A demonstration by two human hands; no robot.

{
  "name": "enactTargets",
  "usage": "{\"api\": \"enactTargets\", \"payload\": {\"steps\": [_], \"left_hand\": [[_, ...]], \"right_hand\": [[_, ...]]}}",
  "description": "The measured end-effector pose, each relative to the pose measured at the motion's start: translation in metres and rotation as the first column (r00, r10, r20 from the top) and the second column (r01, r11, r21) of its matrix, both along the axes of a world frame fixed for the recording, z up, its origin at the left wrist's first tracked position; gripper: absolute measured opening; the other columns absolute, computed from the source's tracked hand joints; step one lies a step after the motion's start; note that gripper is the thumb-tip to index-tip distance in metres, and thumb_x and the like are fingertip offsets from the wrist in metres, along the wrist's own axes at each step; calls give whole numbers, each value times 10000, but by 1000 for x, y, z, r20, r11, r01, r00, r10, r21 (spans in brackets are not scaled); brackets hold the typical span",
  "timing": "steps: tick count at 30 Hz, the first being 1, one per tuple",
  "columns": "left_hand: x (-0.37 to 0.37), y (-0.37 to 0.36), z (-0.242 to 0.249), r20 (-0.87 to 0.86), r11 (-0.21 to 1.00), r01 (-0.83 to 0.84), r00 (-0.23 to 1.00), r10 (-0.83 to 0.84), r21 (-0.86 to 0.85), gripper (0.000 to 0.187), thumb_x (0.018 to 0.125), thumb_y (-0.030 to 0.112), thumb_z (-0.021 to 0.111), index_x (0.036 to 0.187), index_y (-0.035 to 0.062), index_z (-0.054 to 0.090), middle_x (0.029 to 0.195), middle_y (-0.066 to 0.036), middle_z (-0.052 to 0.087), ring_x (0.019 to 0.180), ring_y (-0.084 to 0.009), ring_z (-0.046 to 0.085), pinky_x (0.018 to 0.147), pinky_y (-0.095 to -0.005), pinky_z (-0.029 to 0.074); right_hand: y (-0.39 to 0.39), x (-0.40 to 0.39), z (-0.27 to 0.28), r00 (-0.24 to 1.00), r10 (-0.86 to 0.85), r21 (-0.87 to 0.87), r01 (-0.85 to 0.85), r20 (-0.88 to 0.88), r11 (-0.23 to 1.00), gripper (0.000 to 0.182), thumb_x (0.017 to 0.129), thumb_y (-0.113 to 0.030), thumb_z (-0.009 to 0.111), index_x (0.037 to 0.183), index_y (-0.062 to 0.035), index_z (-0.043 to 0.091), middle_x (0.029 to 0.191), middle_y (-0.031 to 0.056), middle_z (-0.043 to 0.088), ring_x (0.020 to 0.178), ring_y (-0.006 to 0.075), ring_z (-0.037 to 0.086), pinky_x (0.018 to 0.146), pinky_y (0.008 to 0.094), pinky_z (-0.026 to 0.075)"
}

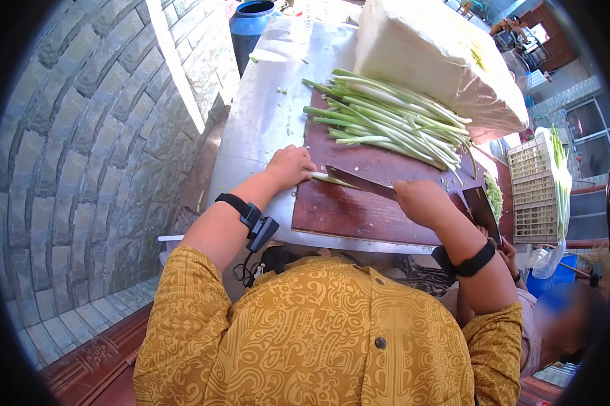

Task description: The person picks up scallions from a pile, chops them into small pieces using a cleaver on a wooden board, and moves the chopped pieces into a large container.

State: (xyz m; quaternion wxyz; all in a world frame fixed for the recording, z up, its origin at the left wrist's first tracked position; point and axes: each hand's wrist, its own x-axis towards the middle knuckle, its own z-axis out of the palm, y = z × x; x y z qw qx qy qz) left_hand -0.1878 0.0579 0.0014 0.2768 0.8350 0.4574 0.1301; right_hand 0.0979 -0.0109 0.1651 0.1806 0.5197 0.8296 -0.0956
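My left hand (pixel 291 166) is closed around one end of a green onion (pixel 331 178) at the left edge of the dark red cutting board (pixel 345 215). In my right hand (pixel 423 201) is the handle of a kitchen knife (pixel 360 183), its long blade pointing left and overlapping the green onion in this view. Beyond both hands, a large pile of green onions (pixel 393 118) lies across the board, green tops to the left and white ends to the right.
A bulky pale cloth-covered block (pixel 433 51) stands behind the pile. At right, another person's hand (pixel 507 254) is by a cleaver (pixel 481 213), near chopped green onion (pixel 492 196). A plastic crate (pixel 530 193) stands farther right. A blue barrel (pixel 247 30) is by the brick wall (pixel 109 149).
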Motion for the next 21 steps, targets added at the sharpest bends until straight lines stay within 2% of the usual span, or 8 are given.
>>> {"api": "enactTargets", "payload": {"steps": [3, 6, 9, 12, 15, 21], "left_hand": [[2, 3, 1, -50, 998, 45, 998, -47, -36, 139, 751, 245, 676, 870, 232, 746, 980, 10, 614, 986, -239, 537, 857, -380, 441], [1, 3, 8, -82, 996, 85, 993, -84, 13, 111, 775, 244, 671, 860, 237, 742, 930, 36, 615, 975, -226, 527, 867, -376, 410], [3, 2, 16, -133, 996, 70, 989, -62, 61, 105, 771, 254, 676, 852, 247, 743, 925, 41, 611, 989, -213, 521, 864, -373, 383], [6, 0, 13, -62, 990, 25, 998, -17, 141, 100, 771, 263, 677, 845, 248, 742, 919, 44, 609, 1002, -207, 516, 864, -380, 363], [6, -5, 15, -162, 994, -11, 986, 28, 108, 113, 767, 279, 677, 856, 251, 740, 939, 27, 608, 1017, -201, 511, 868, -385, 366], [4, -5, 8, -137, 995, -17, 990, 30, 97, 69, 760, 265, 695, 804, 238, 741, 908, 49, 620, 988, -200, 522, 855, -388, 351]], "right_hand": [[3, -3, 6, 1000, 14, -24, -14, 5, 1000, 148, 859, -135, 482, 859, -26, 582, 730, 199, 638, 701, 396, 623, 635, 502, 486], [2, -9, 13, 1000, 13, -48, -12, 20, 999, 142, 852, -121, 484, 863, -26, 589, 752, 201, 643, 724, 394, 627, 649, 498, 490], [3, -13, 12, 999, -8, -72, 12, 53, 997, 137, 845, -107, 484, 858, -26, 594, 780, 206, 647, 752, 390, 631, 665, 493, 494], [6, -20, 15, 997, -15, -92, 22, 78, 996, 133, 833, -83, 490, 862, -30, 608, 806, 203, 653, 779, 385, 636, 679, 488, 499], [11, -22, 14, 996, 13, -94, -5, 84, 996, 136, 814, -56, 504, 870, -37, 626, 821, 193, 659, 801, 381, 639, 692, 479, 506], [13, -21, 13, 992, 55, -104, -43, 115, 994, 147, 795, -39, 521, 880, -40, 641, 836, 177, 665, 821, 367, 644, 706, 463, 518]]}}
